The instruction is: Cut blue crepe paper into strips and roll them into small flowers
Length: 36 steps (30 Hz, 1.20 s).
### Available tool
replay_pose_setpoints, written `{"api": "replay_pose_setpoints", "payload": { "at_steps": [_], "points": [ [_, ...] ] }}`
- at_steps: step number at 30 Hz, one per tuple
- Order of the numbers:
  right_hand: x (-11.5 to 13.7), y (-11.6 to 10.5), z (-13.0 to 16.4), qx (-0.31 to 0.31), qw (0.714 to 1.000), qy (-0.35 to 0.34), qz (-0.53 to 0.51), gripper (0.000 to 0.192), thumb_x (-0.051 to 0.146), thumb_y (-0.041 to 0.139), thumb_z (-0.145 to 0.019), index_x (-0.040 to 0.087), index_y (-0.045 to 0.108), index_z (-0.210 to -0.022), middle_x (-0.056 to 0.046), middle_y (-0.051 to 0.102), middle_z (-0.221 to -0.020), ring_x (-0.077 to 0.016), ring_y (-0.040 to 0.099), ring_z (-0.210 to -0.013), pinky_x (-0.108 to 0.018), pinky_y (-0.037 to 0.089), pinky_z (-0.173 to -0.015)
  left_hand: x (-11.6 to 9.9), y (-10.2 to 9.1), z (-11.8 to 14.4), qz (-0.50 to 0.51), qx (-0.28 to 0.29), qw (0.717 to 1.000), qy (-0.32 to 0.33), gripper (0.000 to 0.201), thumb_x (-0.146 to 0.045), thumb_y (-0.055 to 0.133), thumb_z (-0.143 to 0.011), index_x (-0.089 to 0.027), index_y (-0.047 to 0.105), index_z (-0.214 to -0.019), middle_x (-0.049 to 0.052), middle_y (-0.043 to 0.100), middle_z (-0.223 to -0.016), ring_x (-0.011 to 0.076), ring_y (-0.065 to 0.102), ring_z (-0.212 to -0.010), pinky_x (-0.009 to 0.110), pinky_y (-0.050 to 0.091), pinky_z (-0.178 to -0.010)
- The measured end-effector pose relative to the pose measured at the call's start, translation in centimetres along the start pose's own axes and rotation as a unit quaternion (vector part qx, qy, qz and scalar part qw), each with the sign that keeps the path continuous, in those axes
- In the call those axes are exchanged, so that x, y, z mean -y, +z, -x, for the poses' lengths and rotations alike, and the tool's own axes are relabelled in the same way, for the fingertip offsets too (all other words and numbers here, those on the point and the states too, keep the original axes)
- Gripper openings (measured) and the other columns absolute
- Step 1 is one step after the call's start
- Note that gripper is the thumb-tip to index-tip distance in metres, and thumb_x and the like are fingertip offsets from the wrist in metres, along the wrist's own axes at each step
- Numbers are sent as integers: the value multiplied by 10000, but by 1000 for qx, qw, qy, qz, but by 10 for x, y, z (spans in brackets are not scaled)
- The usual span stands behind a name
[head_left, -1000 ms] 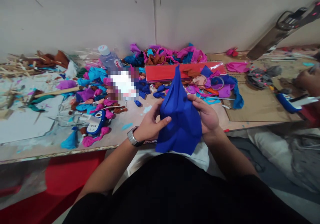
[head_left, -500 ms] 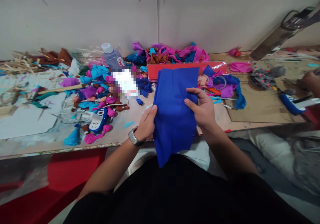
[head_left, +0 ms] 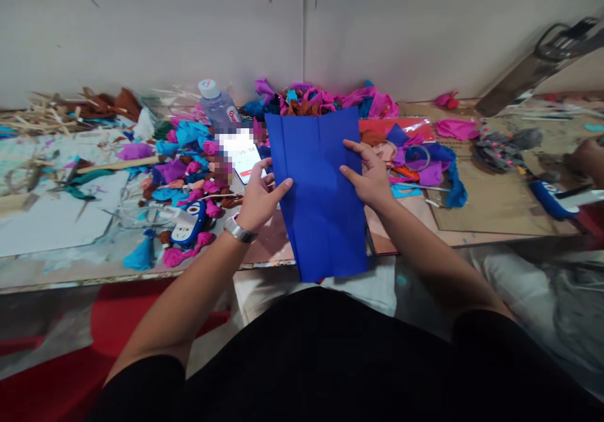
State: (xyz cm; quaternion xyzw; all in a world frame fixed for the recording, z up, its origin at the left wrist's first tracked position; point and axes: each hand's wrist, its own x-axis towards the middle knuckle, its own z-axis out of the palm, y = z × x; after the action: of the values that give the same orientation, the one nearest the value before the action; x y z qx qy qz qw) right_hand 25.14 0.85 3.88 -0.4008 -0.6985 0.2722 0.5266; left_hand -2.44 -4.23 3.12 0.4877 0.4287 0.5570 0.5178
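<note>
A deep blue folded sheet is held up over the table's front edge, its lower end overhanging my lap. It has straight vertical creases; whether it is crepe paper or thin cloth I cannot tell. My left hand grips its left side, thumb on the front and the other fingers partly behind. At the right side my right hand pinches it, thumb and index finger showing on the front. A lit phone lies just beyond my left hand. Behind the sheet, a red flat packet is partly covered.
Crumpled pink, blue and brown pieces crowd the left and back, beside a plastic bottle. A blue-and-white power strip sits front left, green-handled pliers farther left. Cardboard and another person's hand are at right.
The blue sheet has shifted slightly left and its lower end has risen, now looking flatter and wider at the top. My left hand has moved left and up, its fingers more spread.
</note>
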Motion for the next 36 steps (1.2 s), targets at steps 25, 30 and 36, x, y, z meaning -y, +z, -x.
{"api": "replay_pose_setpoints", "payload": {
  "at_steps": [25, 30, 36],
  "points": [
    [-63, -6, -3, -40, 997, 44, -49, 729, 608, 835, -808, 265, 635, -1419, -110, 639, -1474, -310, 583, -1421, -538, 414, -1271, 21, -5, -3, 18, 56, 998, -12, 972, -287, 970, -676, -348, 401, -1462, -8, 679, -1074, 99, 671, -816, 255, 602, -781],
    [-66, -9, -4, -24, 997, 55, -53, 705, 535, 830, -821, 255, 625, -1434, -120, 629, -1499, -311, 574, -1440, -541, 421, -1272, 23, -7, -5, -31, 38, 999, 22, 751, -325, 973, -677, -303, 490, -1252, 6, 684, -1103, 97, 648, -782, 245, 573, -722],
    [-66, -10, -2, -4, 995, 72, -71, 669, 399, 793, -833, 256, 611, -1461, -111, 616, -1531, -303, 603, -1416, -529, 491, -1220, 17, -7, -3, -102, 102, 987, 71, 299, -385, 878, -804, -178, 672, -865, 170, 680, -1412, 296, 655, -1315, 482, 571, -1060]
  ]
}}
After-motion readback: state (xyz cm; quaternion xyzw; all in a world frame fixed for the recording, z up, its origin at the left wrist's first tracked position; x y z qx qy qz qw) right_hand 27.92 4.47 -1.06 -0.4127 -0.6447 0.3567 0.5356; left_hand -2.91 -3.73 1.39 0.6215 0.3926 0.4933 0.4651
